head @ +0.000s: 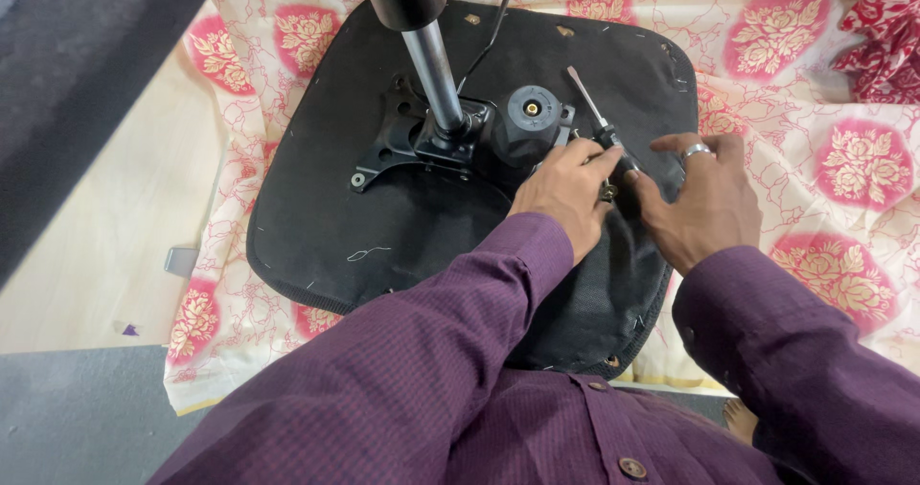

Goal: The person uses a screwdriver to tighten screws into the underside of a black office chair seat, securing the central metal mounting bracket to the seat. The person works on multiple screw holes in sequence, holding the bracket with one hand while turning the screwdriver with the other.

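An upturned black fabric-covered chair seat (pixel 383 226) lies on a cream cloth with pink flower patches (pixel 843 159) spread over a pale wooden floor (pixel 96 236); left of the hands, its black metal mounting plate (pixel 393 145) and silver gas-lift column (pixel 433 68) look attached, beside a round black tension knob (pixel 530 121). The left hand (pixel 565 193) is curled, fingertips pinching a small fitting, while the right hand (pixel 704 202), wearing a ring, closes around a black-handled screwdriver (pixel 599 121) between them, so fastening seems unfinished.

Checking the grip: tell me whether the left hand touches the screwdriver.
Touching. The head view shows the left hand's fingertips closed on the screwdriver handle, with no gap between them.
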